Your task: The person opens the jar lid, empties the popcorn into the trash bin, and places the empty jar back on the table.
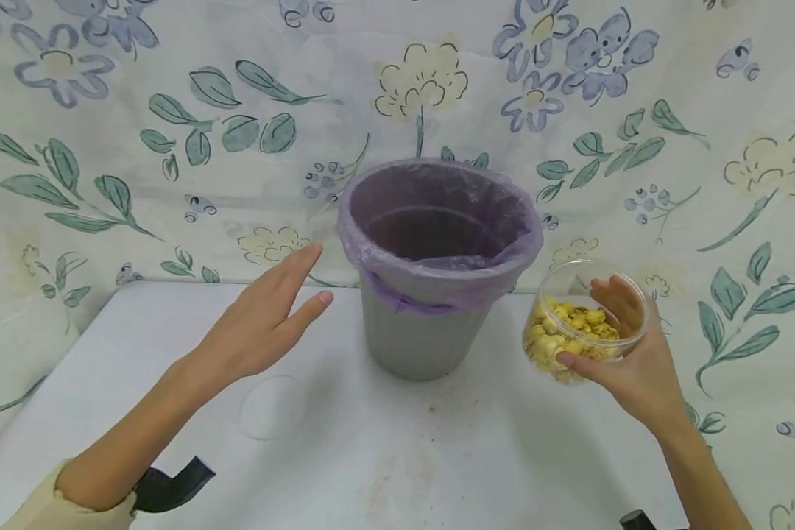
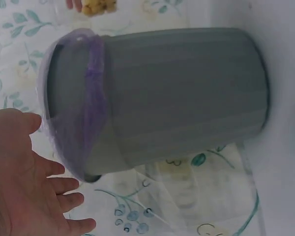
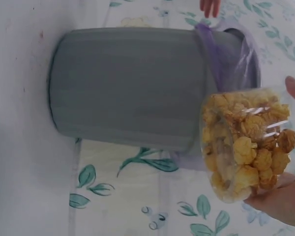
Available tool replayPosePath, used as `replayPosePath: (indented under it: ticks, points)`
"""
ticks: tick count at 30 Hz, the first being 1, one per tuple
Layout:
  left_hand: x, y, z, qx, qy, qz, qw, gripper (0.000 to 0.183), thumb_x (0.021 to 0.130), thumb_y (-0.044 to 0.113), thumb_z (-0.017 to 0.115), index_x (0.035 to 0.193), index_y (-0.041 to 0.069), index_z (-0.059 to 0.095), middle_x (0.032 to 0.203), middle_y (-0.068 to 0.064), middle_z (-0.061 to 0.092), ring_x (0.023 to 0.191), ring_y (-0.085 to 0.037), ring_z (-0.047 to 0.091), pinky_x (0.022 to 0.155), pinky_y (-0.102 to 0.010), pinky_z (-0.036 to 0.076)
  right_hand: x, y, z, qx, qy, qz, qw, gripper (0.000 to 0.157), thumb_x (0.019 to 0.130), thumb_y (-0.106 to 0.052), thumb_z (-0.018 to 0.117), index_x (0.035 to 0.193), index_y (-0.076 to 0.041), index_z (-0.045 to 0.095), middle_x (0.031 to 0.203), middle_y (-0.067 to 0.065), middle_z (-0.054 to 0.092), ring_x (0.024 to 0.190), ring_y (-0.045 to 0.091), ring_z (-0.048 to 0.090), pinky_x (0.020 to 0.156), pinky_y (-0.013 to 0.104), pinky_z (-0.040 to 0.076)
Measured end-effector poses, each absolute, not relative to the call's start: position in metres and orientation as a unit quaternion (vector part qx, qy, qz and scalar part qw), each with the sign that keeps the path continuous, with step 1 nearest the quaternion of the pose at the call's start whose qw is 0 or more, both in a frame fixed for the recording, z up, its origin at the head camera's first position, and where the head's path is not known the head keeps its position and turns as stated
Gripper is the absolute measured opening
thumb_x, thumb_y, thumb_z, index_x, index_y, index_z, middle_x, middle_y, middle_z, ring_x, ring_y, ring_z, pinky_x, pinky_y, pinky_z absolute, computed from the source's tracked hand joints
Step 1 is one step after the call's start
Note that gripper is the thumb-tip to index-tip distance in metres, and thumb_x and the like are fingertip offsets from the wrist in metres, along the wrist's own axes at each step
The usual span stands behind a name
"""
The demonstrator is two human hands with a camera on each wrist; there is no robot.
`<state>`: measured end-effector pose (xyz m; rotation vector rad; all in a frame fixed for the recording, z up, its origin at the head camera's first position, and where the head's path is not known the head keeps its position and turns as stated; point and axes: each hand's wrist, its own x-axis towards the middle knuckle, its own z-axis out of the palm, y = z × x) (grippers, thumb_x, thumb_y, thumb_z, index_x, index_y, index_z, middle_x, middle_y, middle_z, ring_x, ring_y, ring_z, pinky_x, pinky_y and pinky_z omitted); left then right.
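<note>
My right hand (image 1: 642, 368) grips a clear, lidless plastic jar (image 1: 563, 353) by its side, thumb in front and fingers behind. Yellow popcorn (image 3: 255, 152) fills the lower part of the jar, which is up off the table to the right of a grey trash bin (image 1: 424, 338). A thin purple bin liner (image 1: 371, 254) is folded over the bin's rim. To the left of the bin, my left hand (image 1: 258, 316) is raised with straight fingers and holds nothing. In the left wrist view, its fingers spread beside the lined rim.
A clear round lid (image 1: 271, 407) lies flat on the white table (image 1: 192, 346), below my left hand. Brownish smudges and crumbs (image 1: 380, 478) mark the tabletop in front of the bin. A floral cloth (image 1: 238, 199) hangs close behind the bin.
</note>
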<state>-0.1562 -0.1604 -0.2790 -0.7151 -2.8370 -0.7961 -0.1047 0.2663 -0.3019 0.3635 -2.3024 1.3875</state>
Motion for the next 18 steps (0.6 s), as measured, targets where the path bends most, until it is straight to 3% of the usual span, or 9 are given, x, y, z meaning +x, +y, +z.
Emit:
replayPosePath:
  ticks: [5,11,18]
  points:
    - [-0.164,-0.152,-0.263,-0.238,-0.935,-0.257,0.056,0.071,0.106,0.048,0.039,0.161,0.01,0.014,0.165,-0.01,0.014,0.15,-0.034,0.011,0.118,-0.055,0.013,-0.107,0.272,-0.295,0.121,-0.845,0.474,0.216,0.103,0.067,0.019,0.081,0.15,-0.017,0.033,0.141,-0.005,0.047,0.135,0.016,0.044,0.099,0.013,0.039]
    - [-0.173,-0.142,-0.247,-0.244,-0.936,-0.245,0.061,0.07,0.106,0.048,0.039,0.161,0.013,0.014,0.166,-0.01,0.013,0.151,-0.033,0.01,0.117,-0.056,0.013,-0.114,0.277,-0.286,0.114,-0.854,0.457,0.22,0.104,0.07,0.015,0.082,0.153,-0.019,0.029,0.145,0.006,0.044,0.137,0.02,0.041,0.097,0.012,0.04]
    - [-0.186,-0.126,-0.23,-0.256,-0.94,-0.219,0.057,0.073,0.105,0.05,0.038,0.16,0.008,0.014,0.166,-0.011,0.008,0.151,-0.03,0.006,0.119,-0.051,0.008,-0.125,0.282,-0.278,0.095,-0.864,0.443,0.221,0.104,0.073,0.007,0.084,0.154,-0.019,0.025,0.15,0.013,0.041,0.139,0.021,0.038,0.105,0.024,0.039]
